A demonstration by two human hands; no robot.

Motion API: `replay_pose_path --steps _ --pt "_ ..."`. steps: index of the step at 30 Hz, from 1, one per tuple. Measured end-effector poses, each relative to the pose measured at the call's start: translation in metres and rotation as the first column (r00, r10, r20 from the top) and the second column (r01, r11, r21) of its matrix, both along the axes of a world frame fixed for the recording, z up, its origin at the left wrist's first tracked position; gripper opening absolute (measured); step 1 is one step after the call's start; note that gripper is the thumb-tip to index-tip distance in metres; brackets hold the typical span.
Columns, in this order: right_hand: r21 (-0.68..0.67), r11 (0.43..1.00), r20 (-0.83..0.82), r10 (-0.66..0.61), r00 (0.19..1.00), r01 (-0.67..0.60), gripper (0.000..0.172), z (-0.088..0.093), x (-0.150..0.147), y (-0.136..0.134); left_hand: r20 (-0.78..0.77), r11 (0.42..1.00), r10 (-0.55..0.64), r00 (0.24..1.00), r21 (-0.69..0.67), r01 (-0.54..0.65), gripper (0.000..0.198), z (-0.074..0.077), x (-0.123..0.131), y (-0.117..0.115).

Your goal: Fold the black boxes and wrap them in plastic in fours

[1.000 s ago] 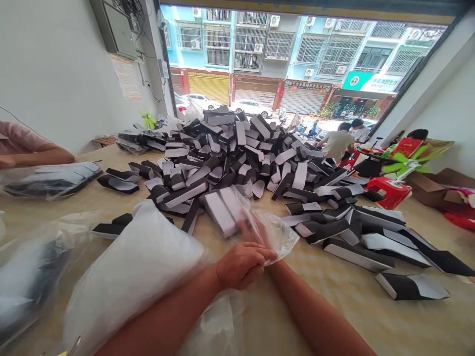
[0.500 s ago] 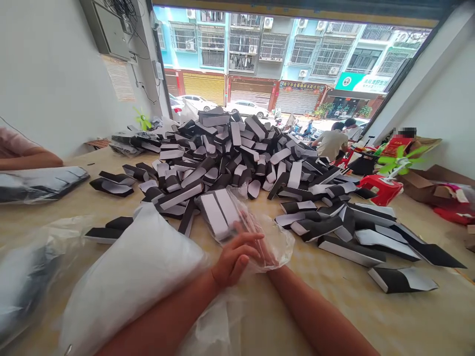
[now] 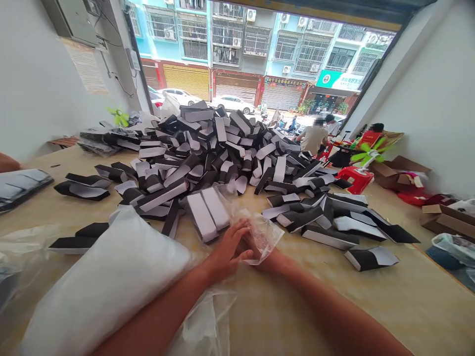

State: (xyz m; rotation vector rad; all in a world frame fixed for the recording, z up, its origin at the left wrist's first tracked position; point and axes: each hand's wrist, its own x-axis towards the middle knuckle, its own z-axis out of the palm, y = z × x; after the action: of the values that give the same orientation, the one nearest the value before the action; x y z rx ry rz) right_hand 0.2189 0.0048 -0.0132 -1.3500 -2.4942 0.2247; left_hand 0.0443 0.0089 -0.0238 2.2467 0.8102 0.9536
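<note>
A clear plastic bag lies in front of me, its loose mouth end bunched around my right hand. The film and my other hand partly cover that hand, so its fingers are hard to make out. My left hand rests against the right one at the bag's mouth, fingers stretched out and thumb apart. At the bag's far end sit two white-faced foam blocks, side by side inside the film. Beyond them rises a large heap of black-and-white foam pieces.
A stuffed white plastic sack stands by my left forearm, with crumpled clear film below it. Loose foam pieces lie to the right. Farther right are a red fan with green blades and cardboard boxes. Another person's arm shows at left.
The view has swung right, so things sit farther left. My left hand has closed in on the right hand, and the bag's mouth has gathered in around the right hand.
</note>
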Motion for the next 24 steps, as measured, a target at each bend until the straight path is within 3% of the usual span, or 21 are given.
replay_pose_path --steps 3,5,9,11,13,15,17,21,24 --pt "-0.016 0.995 0.133 0.100 0.986 -0.099 0.043 0.012 0.026 -0.014 -0.185 0.999 -0.019 0.982 0.044 0.028 0.059 -0.009 0.000 0.003" --pt "-0.066 0.996 0.183 0.073 0.980 -0.062 0.039 0.030 0.041 -0.021 -0.282 0.998 -0.015 0.959 0.056 0.033 0.065 -0.014 -0.001 0.003" --pt "-0.356 0.934 0.170 0.046 0.984 0.018 0.034 0.081 0.069 -0.025 -0.337 0.998 -0.017 0.941 0.057 0.038 0.072 -0.018 -0.004 0.003" --pt "-0.374 0.924 0.077 -0.056 0.995 0.081 0.028 0.101 0.080 -0.016 -0.283 0.998 -0.004 0.959 0.062 0.022 0.071 -0.015 -0.005 0.003" --pt "-0.245 0.941 0.019 -0.237 0.971 0.235 0.028 0.110 0.089 0.002 -0.187 0.998 0.012 0.982 0.062 -0.001 0.066 -0.011 -0.005 0.003" --pt "-0.063 0.891 0.033 -0.449 0.893 0.451 0.024 0.110 0.095 0.024 -0.082 0.998 0.025 0.996 0.055 -0.021 0.056 -0.006 -0.005 0.003" --pt "0.031 0.813 0.114 -0.581 0.806 0.581 0.023 0.103 0.097 0.046 -0.003 0.998 0.032 0.999 0.050 -0.032 0.046 -0.003 -0.004 0.003" --pt "0.046 0.794 0.207 -0.601 0.772 0.606 0.023 0.087 0.091 0.080 0.066 1.000 0.006 0.998 0.025 -0.008 0.034 -0.003 -0.003 0.003" --pt "0.074 0.796 0.206 -0.601 0.772 0.600 0.033 0.079 0.081 0.100 0.099 1.000 -0.014 0.995 -0.013 0.015 0.029 -0.003 -0.002 0.002"
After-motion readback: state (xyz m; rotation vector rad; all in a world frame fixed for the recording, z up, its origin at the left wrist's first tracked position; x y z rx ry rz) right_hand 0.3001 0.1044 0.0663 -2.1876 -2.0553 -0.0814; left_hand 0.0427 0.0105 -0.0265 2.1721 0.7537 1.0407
